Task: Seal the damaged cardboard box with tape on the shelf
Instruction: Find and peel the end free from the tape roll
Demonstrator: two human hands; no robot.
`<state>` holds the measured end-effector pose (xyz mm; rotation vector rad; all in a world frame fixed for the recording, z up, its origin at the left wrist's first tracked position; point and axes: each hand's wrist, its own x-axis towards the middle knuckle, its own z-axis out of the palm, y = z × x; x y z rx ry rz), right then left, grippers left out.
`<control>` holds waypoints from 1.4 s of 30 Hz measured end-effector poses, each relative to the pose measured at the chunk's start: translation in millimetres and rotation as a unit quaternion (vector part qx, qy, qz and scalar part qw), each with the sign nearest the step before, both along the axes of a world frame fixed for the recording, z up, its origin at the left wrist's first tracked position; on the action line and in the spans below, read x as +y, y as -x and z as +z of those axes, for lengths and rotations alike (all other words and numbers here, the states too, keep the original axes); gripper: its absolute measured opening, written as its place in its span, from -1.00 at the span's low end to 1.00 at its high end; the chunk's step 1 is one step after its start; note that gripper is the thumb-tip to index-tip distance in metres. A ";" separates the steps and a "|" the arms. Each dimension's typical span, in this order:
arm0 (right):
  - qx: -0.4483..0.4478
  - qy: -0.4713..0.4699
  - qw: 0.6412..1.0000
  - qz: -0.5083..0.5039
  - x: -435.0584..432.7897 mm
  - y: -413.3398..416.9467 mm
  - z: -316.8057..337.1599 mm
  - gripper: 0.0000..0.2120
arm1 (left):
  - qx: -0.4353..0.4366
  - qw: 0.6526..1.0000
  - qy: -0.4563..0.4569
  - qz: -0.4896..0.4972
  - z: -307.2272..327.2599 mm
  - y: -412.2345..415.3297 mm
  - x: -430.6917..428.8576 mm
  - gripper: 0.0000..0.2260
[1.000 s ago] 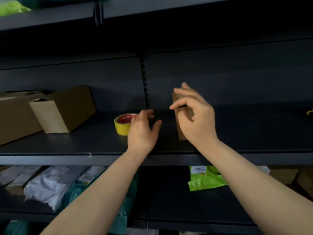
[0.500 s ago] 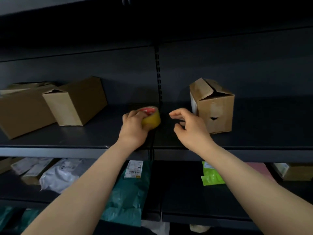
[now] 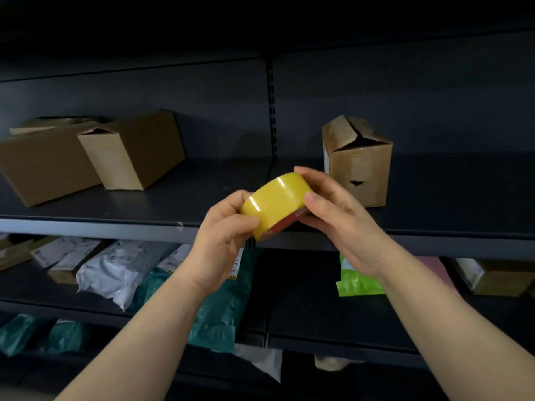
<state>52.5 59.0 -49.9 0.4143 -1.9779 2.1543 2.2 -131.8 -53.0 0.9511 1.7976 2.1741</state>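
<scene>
A yellow tape roll (image 3: pixel 275 199) with a red core is held in the air in front of the shelf edge (image 3: pixel 115 225). My left hand (image 3: pixel 224 235) grips its left side, and my right hand (image 3: pixel 337 215) grips its right side, thumb on the yellow face. The damaged cardboard box (image 3: pixel 359 163) stands upright on the dark shelf just behind and right of my right hand. Its top flaps are partly raised, and a torn hole shows in its front face.
Two closed cardboard boxes (image 3: pixel 133 151) (image 3: pixel 46 166) lie at the shelf's left. The lower shelf holds white, green and lime mailer bags (image 3: pixel 113 270) and another box (image 3: pixel 498 277) at the right. A slotted upright post (image 3: pixel 270 111) divides the back panel.
My left hand has lifted the tape roll off the shelf and brought it toward me. My right hand, free half a second ago, now grips the roll too.
</scene>
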 end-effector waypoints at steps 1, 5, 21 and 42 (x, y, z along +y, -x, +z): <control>-0.008 0.011 1.000 -0.007 1.3 -3.2 -2.5 -0.56 | 0.010 1.000 0.015 0.002 -2.3 -4.5 2.3 -0.72; -0.040 0.052 0.998 0.009 9.7 -17.9 -14.8 -0.59 | 0.059 0.995 0.081 -0.003 -7.7 -27.7 9.7 -0.80; -0.038 0.059 0.996 -0.056 -18.8 -75.0 -62.9 -0.67 | 0.010 0.989 0.146 -0.020 -28.3 -78.4 0.0 -0.93; -0.014 -0.006 0.988 -0.156 -122.8 -86.4 -75.2 -0.20 | -0.046 0.992 0.088 -0.079 -53.7 -58.4 -100.8 -0.82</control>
